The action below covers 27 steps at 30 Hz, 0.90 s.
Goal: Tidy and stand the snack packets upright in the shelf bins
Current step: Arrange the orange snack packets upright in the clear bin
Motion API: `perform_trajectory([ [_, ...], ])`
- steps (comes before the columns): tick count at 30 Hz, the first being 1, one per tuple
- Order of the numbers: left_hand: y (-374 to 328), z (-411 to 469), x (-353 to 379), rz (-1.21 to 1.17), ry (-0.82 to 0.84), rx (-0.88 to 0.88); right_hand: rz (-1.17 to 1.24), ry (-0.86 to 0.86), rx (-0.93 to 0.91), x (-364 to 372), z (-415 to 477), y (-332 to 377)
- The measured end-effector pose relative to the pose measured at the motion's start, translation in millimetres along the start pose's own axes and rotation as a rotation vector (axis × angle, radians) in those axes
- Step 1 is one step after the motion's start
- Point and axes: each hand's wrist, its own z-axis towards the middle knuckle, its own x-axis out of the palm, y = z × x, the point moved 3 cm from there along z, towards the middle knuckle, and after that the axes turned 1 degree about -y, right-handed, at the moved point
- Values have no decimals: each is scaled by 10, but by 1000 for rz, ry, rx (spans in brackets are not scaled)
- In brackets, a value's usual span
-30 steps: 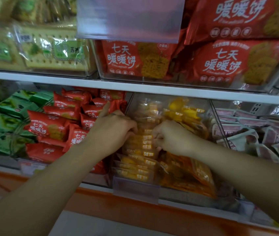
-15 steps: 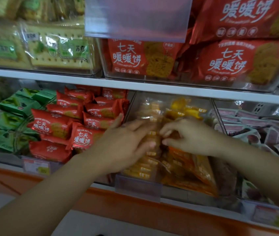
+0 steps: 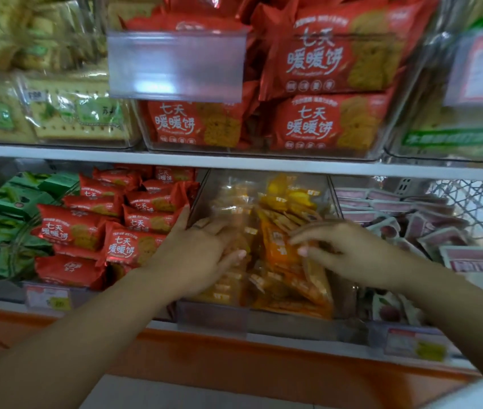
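A clear bin (image 3: 330, 199) on the lower shelf holds two rows of orange and yellow snack packets (image 3: 281, 246). My left hand (image 3: 202, 255) lies flat with fingers spread against the left row of packets. My right hand (image 3: 343, 249) reaches in from the right, its fingertips touching the orange packets in the right row; its fingers are apart and blurred. Neither hand clearly grips a packet. Several packets at the bin's front lean forward.
Red biscuit packets (image 3: 128, 243) fill the bin to the left, with green packets (image 3: 1, 225) beyond. Pink-and-white packets (image 3: 429, 231) lie in the bin to the right. The upper shelf (image 3: 234, 163) carries larger red packets (image 3: 317, 125) behind a clear label holder (image 3: 175, 66).
Both hands have opened from closed grips on the packets. The left hand now presses flat on the left row; the right hand slid rightward. The view moved closer and tilted up.
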Motion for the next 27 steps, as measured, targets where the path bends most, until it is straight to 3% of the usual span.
perform_trajectory([
  [4, -406, 102, -268, -295, -289, -1, 147, -245, 154, -144, -375, -101],
  [9, -871, 377, -61, -541, 5, -97, 172, -361, 203, 39, -612, -278],
  [12, -962, 479, 29, -715, 13, -184, 246, -359, 193, 115, -665, -303],
  [17, -996, 529, -55, -679, -75, -179, 223, -350, 173, 19, -654, -336],
  [22, -814, 282, -488, -818, -329, -67, 252, -406, 114, -66, -713, -262],
  [27, -960, 141, -749, -724, -338, 105, 394, -553, 65, -204, -816, -94],
])
